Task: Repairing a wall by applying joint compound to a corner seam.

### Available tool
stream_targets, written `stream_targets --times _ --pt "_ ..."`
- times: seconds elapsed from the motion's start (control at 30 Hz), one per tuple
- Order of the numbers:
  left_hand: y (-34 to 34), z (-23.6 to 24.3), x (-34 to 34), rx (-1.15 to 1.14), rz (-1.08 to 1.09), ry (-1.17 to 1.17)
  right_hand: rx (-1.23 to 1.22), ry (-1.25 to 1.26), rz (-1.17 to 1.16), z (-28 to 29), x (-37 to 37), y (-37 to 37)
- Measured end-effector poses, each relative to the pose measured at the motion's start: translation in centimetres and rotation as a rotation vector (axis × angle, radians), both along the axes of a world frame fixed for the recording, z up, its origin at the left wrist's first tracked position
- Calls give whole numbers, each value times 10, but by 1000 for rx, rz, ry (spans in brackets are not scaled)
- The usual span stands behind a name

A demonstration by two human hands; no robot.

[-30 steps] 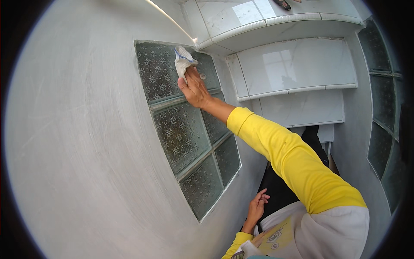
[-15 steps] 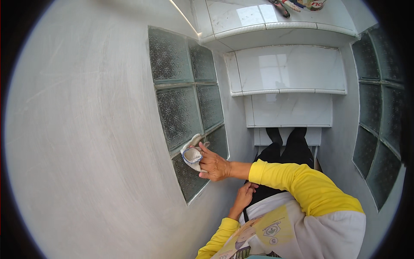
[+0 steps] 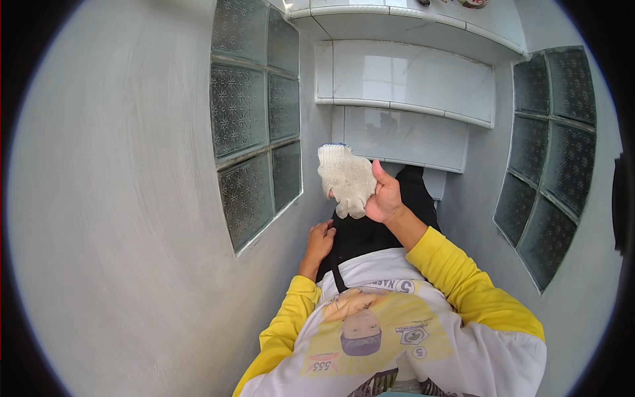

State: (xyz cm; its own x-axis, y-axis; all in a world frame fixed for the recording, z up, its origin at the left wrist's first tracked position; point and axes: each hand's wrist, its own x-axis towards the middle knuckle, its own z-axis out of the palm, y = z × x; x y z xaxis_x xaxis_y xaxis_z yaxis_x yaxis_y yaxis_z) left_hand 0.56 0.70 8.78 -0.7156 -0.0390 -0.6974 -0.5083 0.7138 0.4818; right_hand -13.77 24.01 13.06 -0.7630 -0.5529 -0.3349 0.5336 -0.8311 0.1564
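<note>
My right hand [image 3: 387, 192] holds a cream knitted work glove [image 3: 345, 178] with a blue edge, palm turned upward and thumb at the glove's side. The glove lies spread out above my black trousers, away from the walls, its finger ends hanging toward me. My left hand [image 3: 320, 241] rests lower, beside my left thigh, with its fingers loosely bent and apart. To the left of both hands is a patterned glass-block window [image 3: 239, 109] set in the grey wall.
Narrow stairwell: white tiled steps [image 3: 410, 79] ahead, a grey wall [image 3: 119, 198] on the left, another glass-block window [image 3: 567, 165] on the right. On the upper step, small objects [image 3: 471, 3] are cut off by the frame's top.
My right hand was wiping the left window's top, then bottom blocks with the glove; it has left the glass and turned upward, spreading the glove out before me. The view has shifted.
</note>
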Motion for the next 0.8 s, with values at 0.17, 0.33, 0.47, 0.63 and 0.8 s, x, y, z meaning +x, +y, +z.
stream_targets --times 0.17,0.33,0.47,0.63,0.8 --pt "-6 -7 13 -60 -5 -291 61 -40 -3 14 -1 19" --pt "10 22 -33 -71 -198 -151 181 -74 -61 15 11 51" --pt "38 43 -73 -119 -164 147 412 -104 -20 20 13 72" --pt "75 53 -109 440 56 272 610 148 101 56 8 82" --pt "112 100 -131 1320 444 -41 762 145 283 73 -4 75"
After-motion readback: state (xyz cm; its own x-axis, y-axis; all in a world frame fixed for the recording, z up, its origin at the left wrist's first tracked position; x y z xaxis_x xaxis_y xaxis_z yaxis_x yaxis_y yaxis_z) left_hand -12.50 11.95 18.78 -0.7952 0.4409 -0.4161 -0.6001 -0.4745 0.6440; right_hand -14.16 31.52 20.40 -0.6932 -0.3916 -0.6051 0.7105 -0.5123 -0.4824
